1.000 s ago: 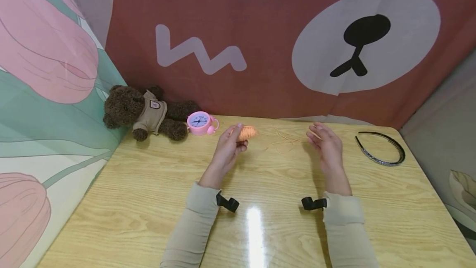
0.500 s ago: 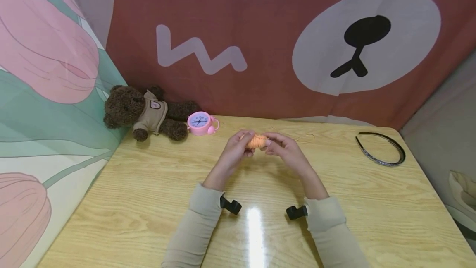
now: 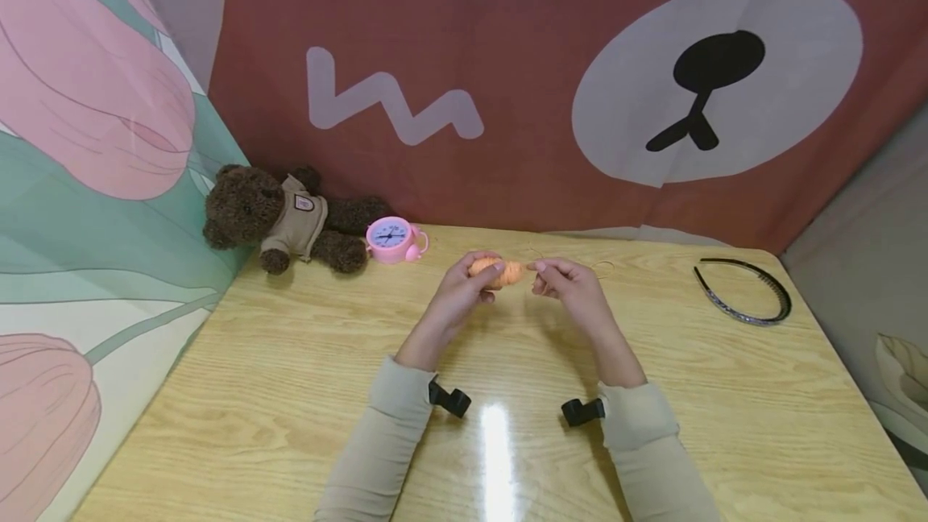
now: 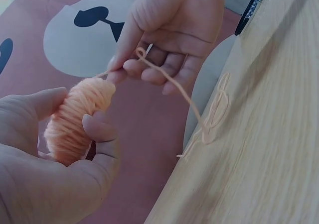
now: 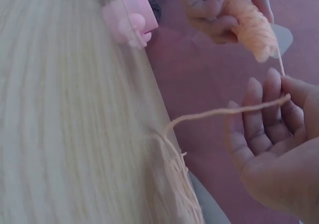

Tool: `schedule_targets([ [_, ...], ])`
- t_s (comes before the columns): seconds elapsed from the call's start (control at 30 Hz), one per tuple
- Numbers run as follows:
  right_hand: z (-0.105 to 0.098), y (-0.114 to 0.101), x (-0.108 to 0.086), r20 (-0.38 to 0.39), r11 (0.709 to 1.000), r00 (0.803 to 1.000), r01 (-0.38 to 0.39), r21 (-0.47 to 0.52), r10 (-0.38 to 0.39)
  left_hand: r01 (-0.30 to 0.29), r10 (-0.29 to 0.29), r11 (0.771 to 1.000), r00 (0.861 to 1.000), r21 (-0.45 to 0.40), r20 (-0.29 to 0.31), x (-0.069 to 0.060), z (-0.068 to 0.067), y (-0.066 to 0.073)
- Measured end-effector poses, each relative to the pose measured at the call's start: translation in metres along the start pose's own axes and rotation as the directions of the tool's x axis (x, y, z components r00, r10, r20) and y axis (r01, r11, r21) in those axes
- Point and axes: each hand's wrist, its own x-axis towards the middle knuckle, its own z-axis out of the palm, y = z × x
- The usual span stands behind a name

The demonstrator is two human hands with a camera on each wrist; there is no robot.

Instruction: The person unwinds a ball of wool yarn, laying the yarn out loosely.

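Observation:
A small ball of orange yarn (image 3: 487,271) is gripped in my left hand (image 3: 455,293), thumb on one side and fingers curled round the other. Just to its right, my right hand (image 3: 577,294) pinches the yarn strand (image 4: 172,79) between thumb and index finger, close to the ball's end. In the right wrist view a short taut length runs from the ball (image 5: 253,27) to that pinch. From there the strand sags to a loose tangle of yarn (image 4: 217,112) on the tabletop. The right hand's other fingers curl loosely.
A pink alarm clock (image 3: 389,238) stands at the back beside a brown teddy bear (image 3: 296,220) lying on its side. A dark glittery headband (image 3: 747,314) lies on the right of the wooden table (image 3: 304,377). A printed cloth (image 3: 522,103) hangs behind.
My right hand came left from its apart position to the yarn ball, touched it, then drew slightly right with the strand pinched. The left hand shifted a little right with the ball.

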Motion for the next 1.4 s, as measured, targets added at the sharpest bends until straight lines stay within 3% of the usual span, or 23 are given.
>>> schedule_targets([
  [0.23,-0.01,0.0,0.001,-0.09,0.995,0.996,-0.003,0.102,0.012,-0.008,0.008,1.0,0.999,0.011,0.034,-0.001,-0.001,0.001],
  [0.47,-0.014,-0.002,0.001,-0.161,0.969,0.985,-0.018,0.248,0.06,0.006,-0.005,1.0,0.997,-0.004,0.072,-0.002,-0.002,0.002],
  [0.77,-0.024,-0.001,0.001,-0.177,0.941,0.978,-0.044,0.335,0.109,-0.012,0.009,0.996,0.999,-0.087,-0.04,0.0,-0.008,0.006],
  [0.97,-0.036,-0.001,-0.002,-0.212,0.913,0.968,-0.034,0.407,0.131,-0.047,0.038,0.994,0.995,-0.096,-0.092,0.002,-0.014,0.007],
  [1.3,-0.056,-0.001,-0.006,-0.239,0.875,0.96,-0.011,0.484,0.144,-0.04,0.031,0.995,0.995,-0.093,-0.093,0.001,-0.019,0.009],
  [1.4,-0.062,-0.003,-0.007,-0.253,0.85,0.955,-0.001,0.526,0.157,-0.037,0.028,0.994,0.996,-0.102,-0.088,0.001,-0.02,0.009],
])
